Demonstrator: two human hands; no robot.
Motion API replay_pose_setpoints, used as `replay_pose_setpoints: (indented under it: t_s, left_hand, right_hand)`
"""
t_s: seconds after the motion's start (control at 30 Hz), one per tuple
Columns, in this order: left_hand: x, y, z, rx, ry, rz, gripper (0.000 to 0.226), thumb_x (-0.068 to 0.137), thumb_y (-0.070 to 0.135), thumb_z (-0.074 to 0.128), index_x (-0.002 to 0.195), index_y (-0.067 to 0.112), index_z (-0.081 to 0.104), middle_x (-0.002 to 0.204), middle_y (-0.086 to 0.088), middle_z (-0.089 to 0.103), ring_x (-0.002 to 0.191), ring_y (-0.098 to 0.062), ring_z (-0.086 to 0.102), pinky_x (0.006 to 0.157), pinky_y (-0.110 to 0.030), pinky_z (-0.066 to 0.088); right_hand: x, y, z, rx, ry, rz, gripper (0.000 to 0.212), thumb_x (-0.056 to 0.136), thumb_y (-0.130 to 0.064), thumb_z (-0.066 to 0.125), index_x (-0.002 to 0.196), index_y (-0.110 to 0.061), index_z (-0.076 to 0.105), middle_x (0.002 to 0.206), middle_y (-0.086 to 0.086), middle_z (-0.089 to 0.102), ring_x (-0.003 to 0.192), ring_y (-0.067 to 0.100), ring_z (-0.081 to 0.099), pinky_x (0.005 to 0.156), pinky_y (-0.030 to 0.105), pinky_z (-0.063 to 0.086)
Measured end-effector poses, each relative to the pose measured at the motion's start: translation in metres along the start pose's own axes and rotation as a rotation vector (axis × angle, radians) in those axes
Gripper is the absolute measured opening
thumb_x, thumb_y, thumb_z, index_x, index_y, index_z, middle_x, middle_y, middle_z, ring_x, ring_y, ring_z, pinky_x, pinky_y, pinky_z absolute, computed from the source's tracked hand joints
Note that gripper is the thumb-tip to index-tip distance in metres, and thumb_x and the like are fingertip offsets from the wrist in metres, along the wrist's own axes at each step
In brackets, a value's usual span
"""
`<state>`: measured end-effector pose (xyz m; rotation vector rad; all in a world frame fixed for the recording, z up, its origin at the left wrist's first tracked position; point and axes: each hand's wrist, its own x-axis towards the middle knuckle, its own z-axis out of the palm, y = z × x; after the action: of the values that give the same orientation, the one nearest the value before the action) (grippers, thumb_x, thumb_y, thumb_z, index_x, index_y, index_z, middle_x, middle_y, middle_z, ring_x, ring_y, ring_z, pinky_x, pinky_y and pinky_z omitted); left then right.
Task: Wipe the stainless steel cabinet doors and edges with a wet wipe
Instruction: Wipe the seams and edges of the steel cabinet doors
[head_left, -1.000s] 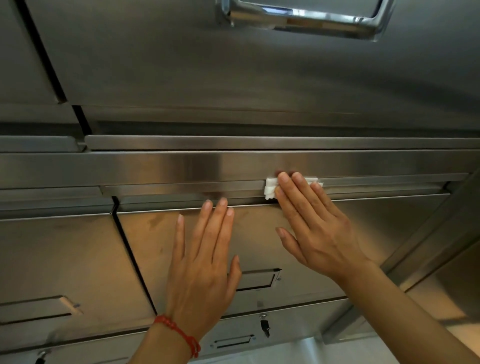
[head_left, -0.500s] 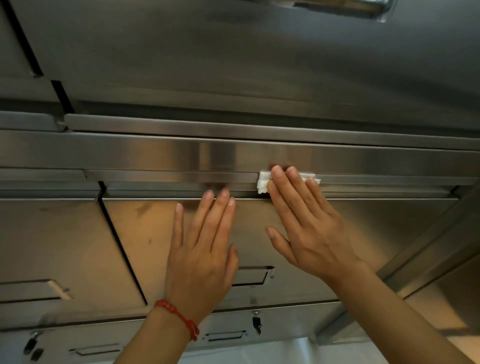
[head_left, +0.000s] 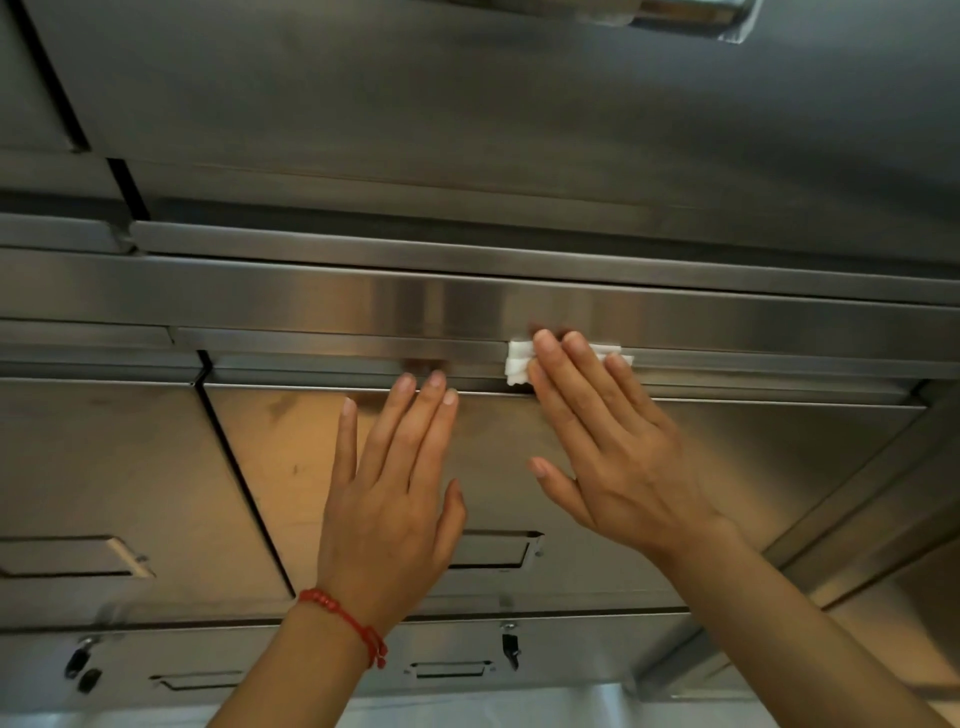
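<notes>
Wet wipe (head_left: 519, 364) pressed on cabinet edge (head_left: 311, 345), right hand (head_left: 613, 457)

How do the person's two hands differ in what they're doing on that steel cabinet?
The right hand presses a folded white wipe against the cabinet's horizontal edge; the left hand has nothing under it and rests flat on the door below. The left wrist wears a red bracelet; the right wrist is bare. Both hands have straight fingers.
</notes>
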<state>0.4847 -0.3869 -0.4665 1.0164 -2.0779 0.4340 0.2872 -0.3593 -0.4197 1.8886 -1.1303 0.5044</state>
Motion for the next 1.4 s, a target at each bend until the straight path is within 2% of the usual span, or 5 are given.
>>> replay_pose_setpoints:
  t_s: [0.37, 0.5, 0.67, 0.9, 1.4]
  left_hand:
    - [0.001, 0.001, 0.0, -0.001, -0.003, -0.012, 0.062, 0.083, 0.024, 0.043, 0.139, 0.005, 0.028, 0.147, -0.009, 0.027, 0.139, -0.025, 0.022, 0.114, -0.05, 0.01]
    - [0.001, 0.001, -0.001, 0.001, -0.011, -0.012, 0.062, 0.082, 0.024, 0.043, 0.139, 0.005, 0.028, 0.147, -0.009, 0.026, 0.139, -0.024, 0.021, 0.114, -0.05, 0.01]
    - [0.0, 0.001, 0.0, -0.002, -0.01, -0.013, 0.061, 0.083, 0.024, 0.043, 0.139, 0.005, 0.029, 0.147, -0.009, 0.027, 0.139, -0.026, 0.022, 0.114, -0.051, 0.011]
    - [0.0, 0.0, 0.0, 0.007, -0.015, -0.007, 0.061, 0.083, 0.025, 0.042, 0.139, 0.005, 0.029, 0.148, -0.009, 0.026, 0.139, -0.026, 0.021, 0.114, -0.051, 0.011]
    - [0.001, 0.002, 0.001, 0.003, -0.008, -0.017, 0.06, 0.084, 0.026, 0.041, 0.139, 0.005, 0.029, 0.147, -0.01, 0.027, 0.139, -0.026, 0.021, 0.114, -0.051, 0.01]
  right_hand:
    - [-0.003, 0.004, 0.0, -0.006, 0.003, -0.006, 0.058, 0.097, -0.036, 0.035, 0.142, -0.001, 0.027, 0.149, 0.012, 0.02, 0.139, 0.023, 0.022, 0.113, 0.04, 0.022]
    - [-0.01, 0.009, -0.001, -0.02, 0.004, 0.028, 0.058, 0.096, -0.036, 0.037, 0.141, -0.001, 0.026, 0.148, 0.013, 0.021, 0.143, 0.024, 0.013, 0.114, 0.04, 0.02]
    - [-0.001, 0.003, 0.001, -0.002, 0.019, -0.009, 0.058, 0.096, -0.036, 0.037, 0.141, -0.001, 0.027, 0.149, 0.011, 0.019, 0.139, 0.022, 0.021, 0.113, 0.039, 0.021]
    - [-0.012, 0.013, -0.003, -0.037, -0.004, 0.025, 0.059, 0.096, -0.037, 0.036, 0.141, -0.002, 0.024, 0.148, 0.011, 0.018, 0.143, 0.022, 0.01, 0.114, 0.039, 0.02]
    - [-0.005, 0.01, -0.004, 0.048, 0.012, 0.024, 0.055, 0.098, -0.038, 0.029, 0.137, 0.0, 0.035, 0.146, 0.012, 0.024, 0.138, 0.023, 0.022, 0.113, 0.039, 0.021]
